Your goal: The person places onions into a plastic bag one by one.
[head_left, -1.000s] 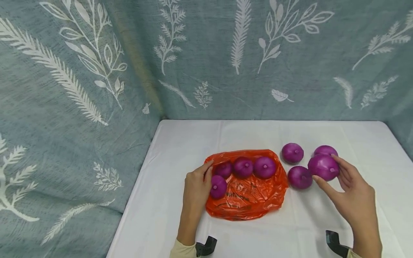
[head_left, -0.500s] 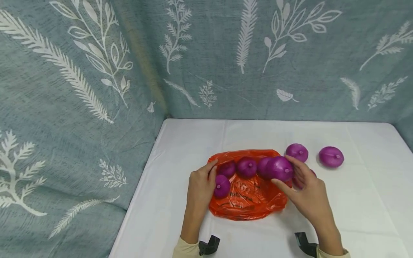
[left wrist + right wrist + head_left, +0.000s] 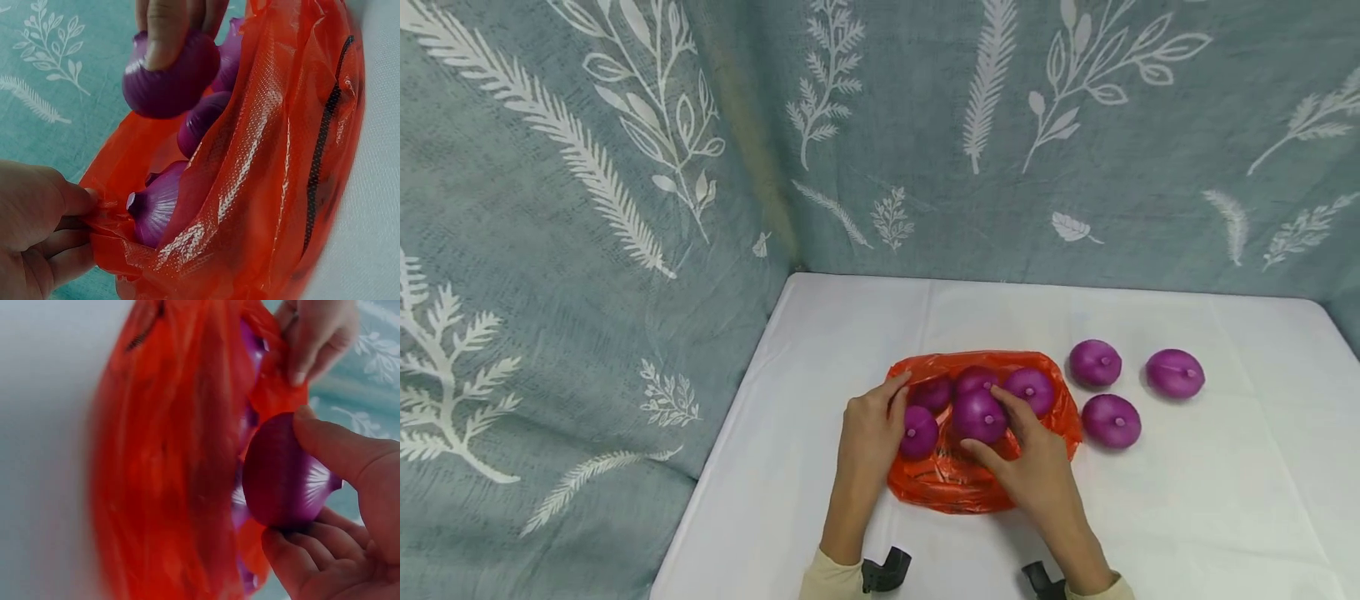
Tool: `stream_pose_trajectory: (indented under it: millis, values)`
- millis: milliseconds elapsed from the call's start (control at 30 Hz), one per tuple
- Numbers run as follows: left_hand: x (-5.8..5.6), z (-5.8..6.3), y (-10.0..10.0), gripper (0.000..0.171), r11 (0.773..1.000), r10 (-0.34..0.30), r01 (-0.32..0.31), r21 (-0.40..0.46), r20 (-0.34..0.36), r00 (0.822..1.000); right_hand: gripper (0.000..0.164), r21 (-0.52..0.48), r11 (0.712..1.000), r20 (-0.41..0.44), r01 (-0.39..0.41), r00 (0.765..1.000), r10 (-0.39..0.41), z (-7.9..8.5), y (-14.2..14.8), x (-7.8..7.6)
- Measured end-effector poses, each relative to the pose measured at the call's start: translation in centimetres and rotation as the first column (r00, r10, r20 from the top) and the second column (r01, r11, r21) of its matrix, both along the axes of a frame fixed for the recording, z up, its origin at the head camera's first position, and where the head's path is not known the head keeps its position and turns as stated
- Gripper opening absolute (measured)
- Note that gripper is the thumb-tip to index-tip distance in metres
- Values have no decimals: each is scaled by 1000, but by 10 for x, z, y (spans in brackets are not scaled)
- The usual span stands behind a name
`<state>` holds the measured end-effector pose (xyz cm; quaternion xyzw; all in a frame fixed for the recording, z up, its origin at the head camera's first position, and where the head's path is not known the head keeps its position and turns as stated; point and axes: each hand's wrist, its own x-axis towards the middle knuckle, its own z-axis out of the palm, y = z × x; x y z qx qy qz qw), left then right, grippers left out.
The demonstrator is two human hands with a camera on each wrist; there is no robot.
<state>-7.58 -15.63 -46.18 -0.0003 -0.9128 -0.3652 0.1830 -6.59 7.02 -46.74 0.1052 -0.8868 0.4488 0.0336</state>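
A purple onion (image 3: 979, 417) is held between the thumb and fingers of my right hand (image 3: 1037, 467), above the mouth of a red plastic bag (image 3: 955, 492). The right wrist view shows this onion (image 3: 281, 475) from the side, with its pointed end toward the palm. My left hand (image 3: 868, 433) pinches the bag's left rim; in the left wrist view, thumb and fingers of that hand (image 3: 37, 231) grip the gathered plastic. Several more purple onions lie inside the bag, one of them (image 3: 159, 206) close to the left fingers.
To the right of the bag, three loose onions sit on the white table (image 3: 1210, 500): one at the back (image 3: 1095, 363), one nearer (image 3: 1111, 421) and one farther right (image 3: 1175, 373). A blue-green leaf-patterned curtain (image 3: 925, 225) hangs behind and at the left.
My right hand has carried an onion leftward from the loose group to over the bag. The left hand keeps its hold on the rim. The head view has shifted slightly.
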Motion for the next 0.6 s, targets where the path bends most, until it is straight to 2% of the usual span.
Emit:
stream_pose_trajectory:
  millis: [333,467,600]
  values:
    - [5,-1,-4,28,999,19,-19,32,2,1000,83,83,996,4,14,1000,-14,-10,-17,5]
    - [5,-3,-5,28,999,11,-11,37,0,1000,81,85,996,-39,29,999,-26,-13,-23,7]
    - [4,-3,-4,28,1000,3,-3,28,-11,1000,80,105,993,-41,46,998,-42,-17,-26,10]
